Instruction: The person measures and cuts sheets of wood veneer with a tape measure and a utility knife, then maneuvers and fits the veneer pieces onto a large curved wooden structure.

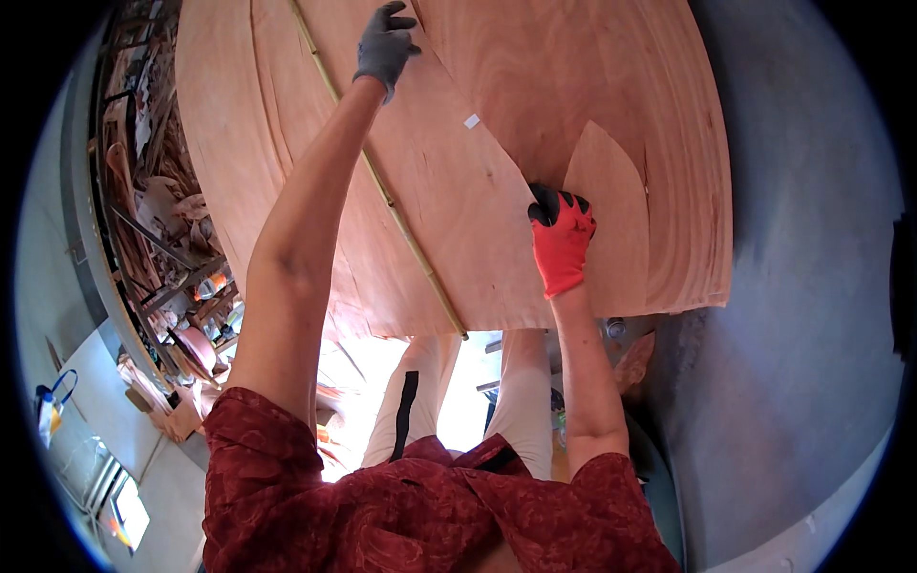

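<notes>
Large thin sheets of reddish-brown wood veneer (420, 229) lie stacked before me. My left hand (387, 48), in a grey glove, is at the far part of the stack near a sheet's slanting edge, its fingers apart and nothing visible in them. In a red glove with black fingertips, my right hand (562, 234) has its fingers curled on that same edge, nearer to me. Right beside it, a pointed piece of veneer (611, 215) shows on the stack. A thin bamboo stick (406, 229) lies lengthwise across the sheets, passing under my left forearm. A small white tag (472, 121) sits by the slanting edge.
On the left, a dark metal frame (143, 277) stands beside heaps of veneer scraps (172, 215). An orange-and-clear bottle (210, 285) is among them. Grey floor (793, 239) stretches along the right. My legs (525, 382) are close to the stack's near edge.
</notes>
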### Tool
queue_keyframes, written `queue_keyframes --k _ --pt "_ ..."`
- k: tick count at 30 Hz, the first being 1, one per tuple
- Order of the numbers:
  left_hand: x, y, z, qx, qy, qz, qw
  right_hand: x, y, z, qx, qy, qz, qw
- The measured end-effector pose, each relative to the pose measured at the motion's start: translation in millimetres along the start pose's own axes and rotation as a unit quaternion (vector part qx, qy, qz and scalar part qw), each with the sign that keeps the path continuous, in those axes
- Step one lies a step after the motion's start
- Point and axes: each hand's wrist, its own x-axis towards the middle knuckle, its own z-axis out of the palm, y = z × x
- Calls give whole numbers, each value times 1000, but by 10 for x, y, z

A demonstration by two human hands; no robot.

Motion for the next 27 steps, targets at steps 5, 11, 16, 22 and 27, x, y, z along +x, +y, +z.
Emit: queue_keyframes --k 5,11,16,22,27 --pt "-567 484 27 175 -63 72 980 1 -35 -26 -8 11 3 1000" --pt "-802 308 4 401 -201 341 826 -11 -10 13 -27 21 -8 999" --pt "-785 288 19 463 -242 318 791 33 26 2 -2 -37 20 999" --pt "-978 313 56 406 -205 315 833 131 53 5 -28 -107 66 992" --pt "-1278 259 164 353 -234 383 821 119 50 104 -73 -58 35 995"
